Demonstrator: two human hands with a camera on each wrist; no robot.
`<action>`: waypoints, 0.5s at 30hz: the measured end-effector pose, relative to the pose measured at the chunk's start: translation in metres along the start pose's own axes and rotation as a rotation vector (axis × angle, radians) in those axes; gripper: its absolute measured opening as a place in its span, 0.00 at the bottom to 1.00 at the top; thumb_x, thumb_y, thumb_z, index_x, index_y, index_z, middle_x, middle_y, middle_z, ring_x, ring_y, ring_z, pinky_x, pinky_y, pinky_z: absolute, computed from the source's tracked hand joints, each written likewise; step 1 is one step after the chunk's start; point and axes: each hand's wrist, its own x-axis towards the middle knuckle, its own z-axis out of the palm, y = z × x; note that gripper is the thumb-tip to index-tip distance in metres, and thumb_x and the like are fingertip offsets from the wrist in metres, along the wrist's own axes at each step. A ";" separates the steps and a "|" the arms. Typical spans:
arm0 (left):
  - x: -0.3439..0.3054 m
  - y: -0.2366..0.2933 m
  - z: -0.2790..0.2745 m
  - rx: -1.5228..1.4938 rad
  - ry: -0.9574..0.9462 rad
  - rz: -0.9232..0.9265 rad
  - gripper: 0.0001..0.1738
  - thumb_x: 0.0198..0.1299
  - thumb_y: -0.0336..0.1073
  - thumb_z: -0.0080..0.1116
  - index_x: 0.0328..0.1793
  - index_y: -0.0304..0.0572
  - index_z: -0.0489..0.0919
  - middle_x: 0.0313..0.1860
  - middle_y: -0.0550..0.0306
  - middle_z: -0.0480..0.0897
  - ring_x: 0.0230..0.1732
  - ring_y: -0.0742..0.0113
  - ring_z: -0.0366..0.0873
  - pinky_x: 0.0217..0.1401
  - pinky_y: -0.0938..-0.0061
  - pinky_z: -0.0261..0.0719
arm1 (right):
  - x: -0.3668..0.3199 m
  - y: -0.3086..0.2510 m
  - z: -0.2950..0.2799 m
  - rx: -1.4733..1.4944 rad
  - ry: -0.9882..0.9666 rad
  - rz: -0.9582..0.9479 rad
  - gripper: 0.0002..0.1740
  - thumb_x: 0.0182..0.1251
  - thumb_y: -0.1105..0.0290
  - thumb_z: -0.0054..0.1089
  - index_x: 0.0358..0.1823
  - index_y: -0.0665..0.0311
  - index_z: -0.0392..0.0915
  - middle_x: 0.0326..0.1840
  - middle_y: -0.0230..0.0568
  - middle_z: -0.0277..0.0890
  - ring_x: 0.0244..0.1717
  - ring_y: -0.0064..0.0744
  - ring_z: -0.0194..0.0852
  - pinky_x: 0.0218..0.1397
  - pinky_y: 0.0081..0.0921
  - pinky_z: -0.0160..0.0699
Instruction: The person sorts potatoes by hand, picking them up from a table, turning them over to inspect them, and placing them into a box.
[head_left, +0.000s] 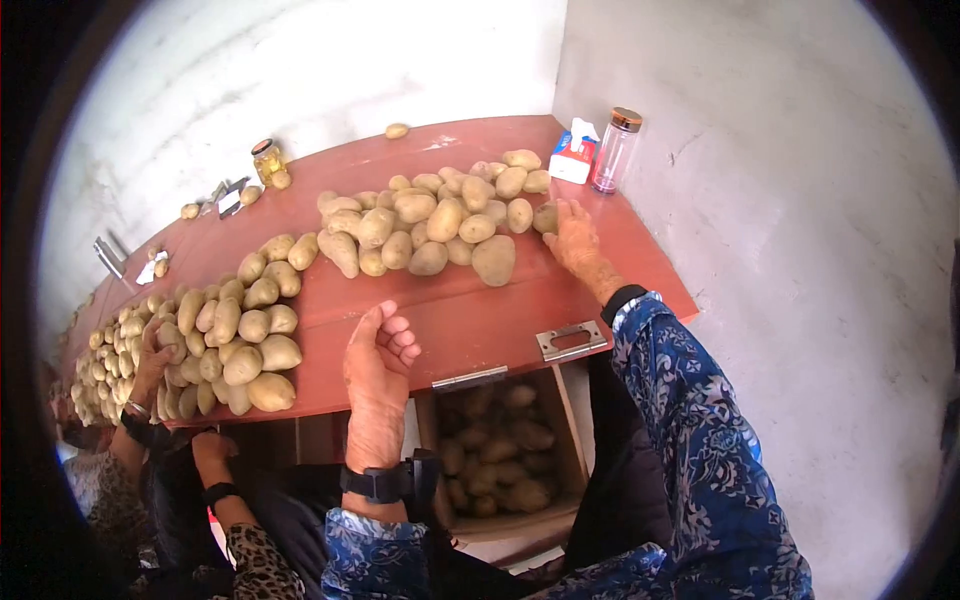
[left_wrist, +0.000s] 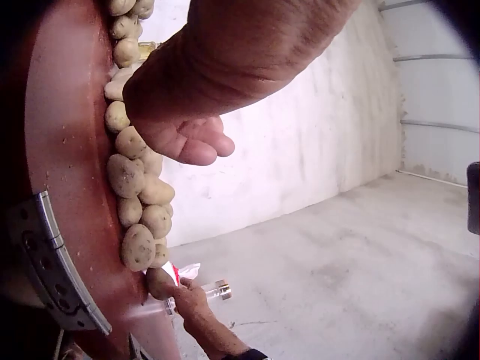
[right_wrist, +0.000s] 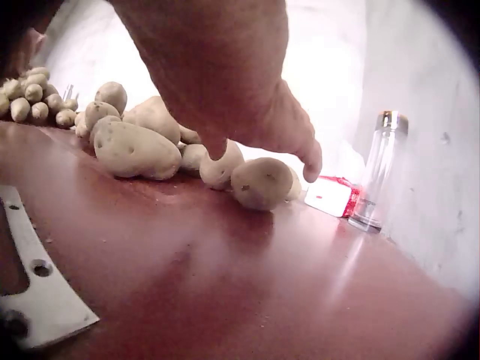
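Observation:
On the red table (head_left: pixel 450 320) lies a heap of potatoes (head_left: pixel 414 208). At its right end my right hand (head_left: pixel 580 250) reaches over a single potato (head_left: pixel 545 218), fingers extended along its side. From the right wrist camera, the hand (right_wrist: pixel 240 97) arches above that potato (right_wrist: pixel 261 184), thumb pointing down beside it. My left hand (head_left: pixel 380 355) hovers over the front edge, fingers loosely curled and nothing held. In the left wrist view this hand (left_wrist: pixel 180 127) overlaps the potato row.
Below the table edge stands a cardboard box (head_left: pixel 572 440) of potatoes. A tissue pack (head_left: pixel 572 160) and a clear bottle (head_left: pixel 615 155) stand by the right wall; a jar (head_left: pixel 268 162) is at the back. On the left, another person's hand (head_left: pixel 152 355) touches a second potato heap (head_left: pixel 225 320).

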 end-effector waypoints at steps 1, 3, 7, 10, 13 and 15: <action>0.001 0.000 -0.001 0.009 -0.011 -0.009 0.12 0.64 0.44 0.53 0.45 0.45 0.79 0.29 0.66 0.79 0.29 0.74 0.75 0.31 0.76 0.77 | 0.004 0.001 0.006 -0.004 -0.011 0.012 0.36 0.52 0.66 0.65 0.63 0.61 0.60 0.68 0.52 0.57 0.66 0.55 0.56 0.67 0.43 0.61; -0.001 0.001 0.000 0.014 0.002 -0.006 0.12 0.64 0.44 0.53 0.45 0.45 0.79 0.29 0.65 0.79 0.29 0.73 0.75 0.31 0.75 0.77 | 0.012 0.006 0.016 -0.003 -0.025 0.023 0.37 0.52 0.66 0.66 0.64 0.60 0.59 0.68 0.51 0.57 0.67 0.54 0.57 0.67 0.43 0.62; 0.001 0.002 -0.002 0.015 0.005 -0.004 0.13 0.64 0.44 0.54 0.45 0.45 0.79 0.29 0.65 0.79 0.28 0.73 0.75 0.31 0.75 0.77 | 0.020 0.009 0.021 0.111 -0.112 0.092 0.34 0.52 0.68 0.66 0.61 0.59 0.61 0.64 0.50 0.60 0.63 0.53 0.62 0.63 0.44 0.66; 0.002 0.001 -0.002 0.014 0.008 -0.006 0.13 0.64 0.44 0.54 0.45 0.45 0.79 0.29 0.65 0.79 0.28 0.73 0.75 0.31 0.75 0.77 | 0.021 0.012 0.020 0.172 -0.101 0.121 0.34 0.50 0.69 0.66 0.60 0.59 0.62 0.62 0.51 0.62 0.60 0.52 0.65 0.61 0.43 0.67; 0.003 0.000 -0.002 0.015 -0.002 0.002 0.12 0.64 0.44 0.53 0.45 0.45 0.79 0.29 0.65 0.79 0.28 0.73 0.75 0.31 0.76 0.77 | 0.018 0.018 0.014 0.252 -0.081 0.148 0.37 0.47 0.69 0.67 0.61 0.58 0.62 0.60 0.51 0.65 0.61 0.52 0.65 0.61 0.41 0.67; 0.001 0.000 0.002 0.001 0.007 0.007 0.13 0.64 0.43 0.52 0.45 0.43 0.79 0.28 0.63 0.79 0.27 0.73 0.75 0.29 0.77 0.77 | 0.012 0.019 0.009 0.298 -0.074 0.171 0.37 0.46 0.68 0.68 0.60 0.58 0.63 0.58 0.52 0.68 0.60 0.51 0.66 0.60 0.40 0.68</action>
